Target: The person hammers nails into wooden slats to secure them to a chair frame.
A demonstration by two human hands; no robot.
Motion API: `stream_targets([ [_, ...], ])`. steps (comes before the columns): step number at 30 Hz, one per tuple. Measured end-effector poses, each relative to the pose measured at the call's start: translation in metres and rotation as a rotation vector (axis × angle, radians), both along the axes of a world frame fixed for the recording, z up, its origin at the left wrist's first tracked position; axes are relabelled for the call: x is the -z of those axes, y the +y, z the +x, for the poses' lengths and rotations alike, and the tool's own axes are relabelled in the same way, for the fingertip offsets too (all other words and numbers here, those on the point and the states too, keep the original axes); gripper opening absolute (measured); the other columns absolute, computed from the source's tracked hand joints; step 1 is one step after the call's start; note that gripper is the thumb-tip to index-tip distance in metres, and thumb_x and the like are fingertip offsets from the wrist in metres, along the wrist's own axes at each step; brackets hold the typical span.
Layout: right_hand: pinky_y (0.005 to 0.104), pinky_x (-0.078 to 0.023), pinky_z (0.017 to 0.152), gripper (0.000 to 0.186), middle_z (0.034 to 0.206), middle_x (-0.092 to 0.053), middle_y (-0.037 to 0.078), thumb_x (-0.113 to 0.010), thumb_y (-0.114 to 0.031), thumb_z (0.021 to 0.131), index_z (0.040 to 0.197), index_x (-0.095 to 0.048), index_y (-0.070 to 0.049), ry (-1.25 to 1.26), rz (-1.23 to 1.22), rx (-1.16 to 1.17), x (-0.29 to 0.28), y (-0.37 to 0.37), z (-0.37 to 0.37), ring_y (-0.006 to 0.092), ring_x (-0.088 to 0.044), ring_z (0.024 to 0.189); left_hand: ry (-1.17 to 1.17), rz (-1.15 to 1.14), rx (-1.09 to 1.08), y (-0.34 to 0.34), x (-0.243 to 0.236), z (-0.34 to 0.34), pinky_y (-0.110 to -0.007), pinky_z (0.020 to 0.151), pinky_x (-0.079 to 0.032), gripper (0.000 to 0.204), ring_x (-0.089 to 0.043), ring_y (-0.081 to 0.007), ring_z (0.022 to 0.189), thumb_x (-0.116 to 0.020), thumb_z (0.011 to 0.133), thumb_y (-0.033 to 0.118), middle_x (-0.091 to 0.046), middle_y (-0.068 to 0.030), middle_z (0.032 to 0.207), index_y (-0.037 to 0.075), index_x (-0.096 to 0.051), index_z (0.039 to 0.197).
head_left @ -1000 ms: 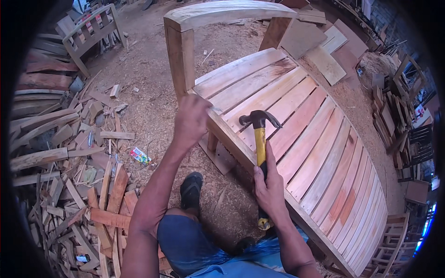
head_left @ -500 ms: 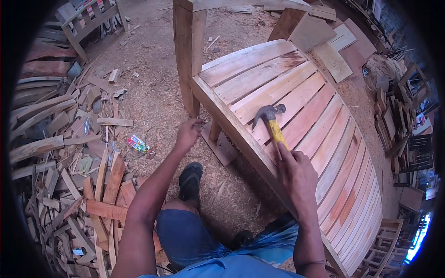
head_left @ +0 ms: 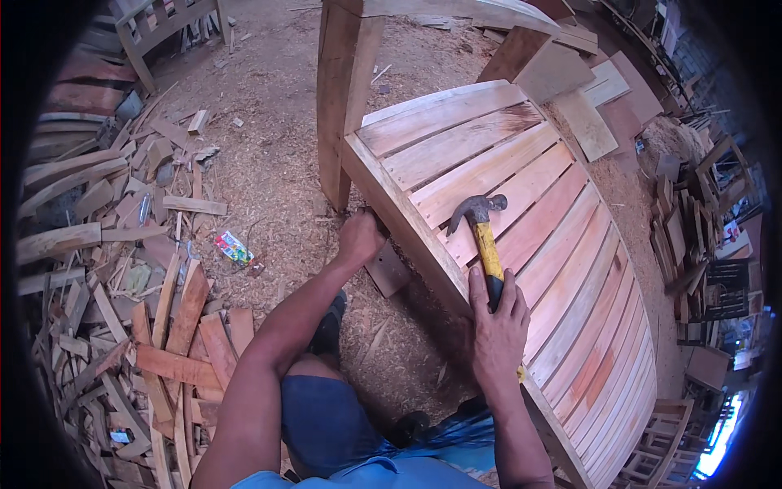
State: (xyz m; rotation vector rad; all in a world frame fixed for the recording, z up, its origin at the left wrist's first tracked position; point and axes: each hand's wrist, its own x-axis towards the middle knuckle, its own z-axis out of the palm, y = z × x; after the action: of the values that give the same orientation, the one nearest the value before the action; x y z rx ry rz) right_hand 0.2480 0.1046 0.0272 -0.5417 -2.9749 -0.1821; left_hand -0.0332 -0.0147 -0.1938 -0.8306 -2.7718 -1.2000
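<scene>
A claw hammer (head_left: pixel 489 248) with a yellow and black handle lies along the slats of a wooden slatted bench (head_left: pixel 517 189). My right hand (head_left: pixel 498 334) holds the black end of its handle, thumb on one side and fingers on the other. The hammer head rests near the bench's side rail (head_left: pixel 423 236). Beside the outer face of that rail, just below a thick wooden post (head_left: pixel 346 98), is my left hand (head_left: pixel 361 240). Its fingers curl in against the rail, and their tips are hidden, so anything in them cannot be made out.
Scrap wood (head_left: pixel 175 326) is heaped along the left. A colourful packet (head_left: pixel 235 248) lies on the sawdust-strewn floor (head_left: pixel 269 155). Boards (head_left: pixel 586 126) lie beyond the bench, and stacked wood pieces (head_left: pixel 672 224) stand at the right. A slatted wooden piece (head_left: pixel 167 37) stands far left.
My left hand has moved right and closed in against the rail, its fingers now curled. My right hand has shifted back along the handle, and the hammer lies flatter on the slats.
</scene>
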Motion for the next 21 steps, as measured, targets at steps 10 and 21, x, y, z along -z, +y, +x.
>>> stream_targets([
  [10,0.0549,-0.042,0.115,0.084,0.163,-0.041,0.028,-0.081,-0.023,0.092,0.167,-0.044,-0.029,0.031,-0.024,0.033,-0.004,0.005,-0.001,0.0449,-0.047,0.142,-0.053,0.042,-0.104,-0.002,-0.020,-0.041,-0.056,0.096,-0.056,0.027,-0.070,-0.0512,0.107,-0.070,0.081,0.003,-0.072,-0.0327,0.108,-0.007,-0.073,0.106],
  [21,0.0539,-0.042,0.113,0.081,0.163,-0.041,0.028,-0.081,-0.023,0.091,0.165,-0.048,-0.027,0.045,-0.010,0.027,0.002,0.004,0.002,0.0440,-0.048,0.141,-0.051,0.108,-0.114,0.000,-0.024,-0.045,-0.057,0.095,-0.056,0.029,-0.070,-0.0516,0.109,-0.070,0.085,0.006,-0.073,-0.0336,0.110,-0.003,-0.076,0.112],
])
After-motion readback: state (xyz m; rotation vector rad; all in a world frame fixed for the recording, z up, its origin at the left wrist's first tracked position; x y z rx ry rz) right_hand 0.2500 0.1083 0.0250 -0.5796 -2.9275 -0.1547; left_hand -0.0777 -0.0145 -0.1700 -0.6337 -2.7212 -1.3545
